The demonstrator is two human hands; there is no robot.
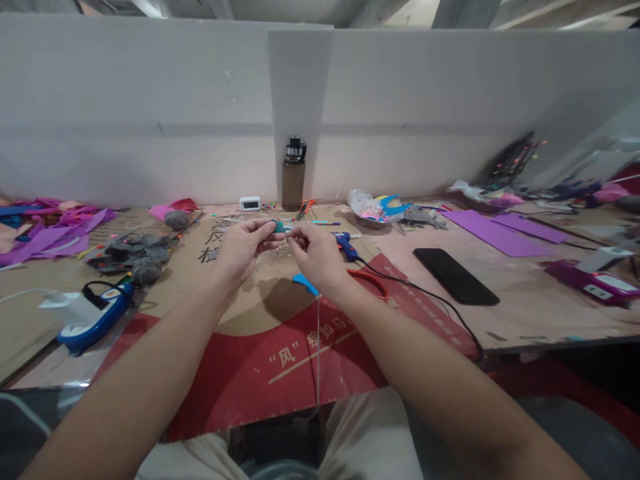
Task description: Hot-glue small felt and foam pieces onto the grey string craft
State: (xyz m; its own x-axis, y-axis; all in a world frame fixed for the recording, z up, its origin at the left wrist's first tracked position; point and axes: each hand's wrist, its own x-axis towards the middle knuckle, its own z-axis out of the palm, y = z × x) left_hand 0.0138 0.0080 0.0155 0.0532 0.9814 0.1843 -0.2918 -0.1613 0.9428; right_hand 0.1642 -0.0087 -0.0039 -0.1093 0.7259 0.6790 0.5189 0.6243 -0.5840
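Observation:
My left hand (243, 245) is closed, its thumb and fingers gripping a small teal piece (279, 227) above the cardboard. Close beside it, my right hand (316, 250) pinches at the piece's right end. A thin grey yarn strand (318, 347) hangs below my right hand and drops past the table edge; it seems to run up into the pinching fingers, though its upper part is hidden. Under my right wrist lie a bright blue piece (305, 284) and a red curved handle (374, 280), both partly covered. A blue glue gun (345, 245) rests just behind that hand.
Printed cardboard (240, 380) covers the table's middle. A dark bottle (293, 177) and a small white display (251, 203) stand at the back. To the right lie a black phone (455, 276) and purple sheets (497, 232); grey yarn balls (147, 271) and a blue power strip (97, 327) are left.

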